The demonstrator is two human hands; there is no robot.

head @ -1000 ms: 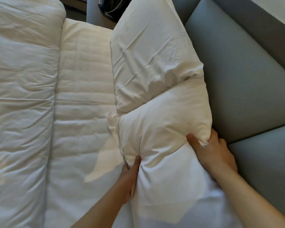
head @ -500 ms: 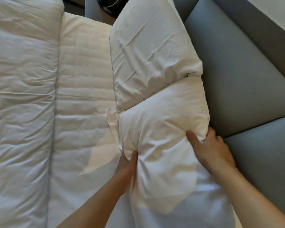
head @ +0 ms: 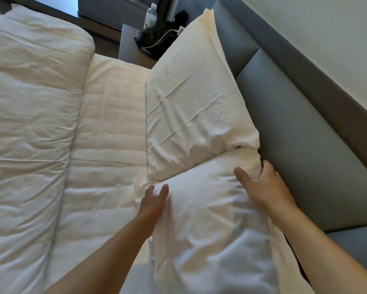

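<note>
Two white pillows lie end to end against the grey headboard (head: 288,132). The near pillow (head: 208,225) lies flat under both my hands. My left hand (head: 154,203) rests on its left edge with fingers straight and spread. My right hand (head: 263,185) lies on its far right corner beside the headboard, thumb out, fingers relaxed over the edge. The far pillow (head: 191,107) leans against the headboard, its near end touching the near pillow.
A white duvet (head: 27,128) is bunched along the left. A quilted mattress pad (head: 108,134) shows between duvet and pillows. Beyond the bed, a nightstand (head: 126,42) holds a water bottle (head: 150,15), a black bag and a white cable.
Both hands have let go of the near pillow and opened, sliding up toward its far end. The pillow now lies flatter. The view has tilted up, showing the nightstand.
</note>
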